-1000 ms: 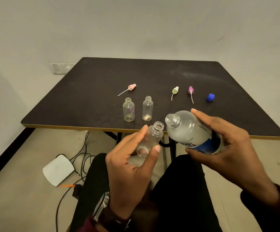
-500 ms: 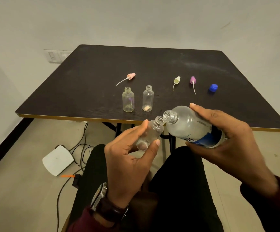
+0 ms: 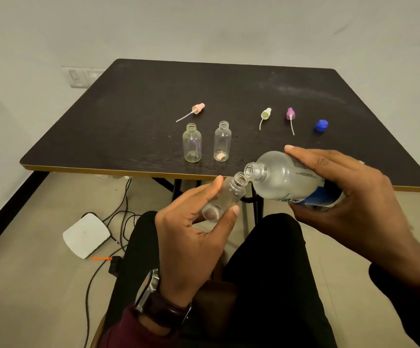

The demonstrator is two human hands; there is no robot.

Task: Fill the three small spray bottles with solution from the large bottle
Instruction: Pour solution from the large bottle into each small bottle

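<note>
Head view, large bottle [image 3: 289,180] base hidden, liquid unclear

walls: pale grey [image 3: 203,26] | floor: beige tile [image 3: 28,285] | dark table [image 3: 153,96] | wall switches [image 3: 81,77]

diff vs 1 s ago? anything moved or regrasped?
The right hand has tipped the large bottle further, bringing its open mouth down against the neck of the small bottle held tilted in the left hand. No liquid visibly flows. Both grips are unchanged. The two bottles on the table, the spray tops and the blue cap stayed put.
</note>
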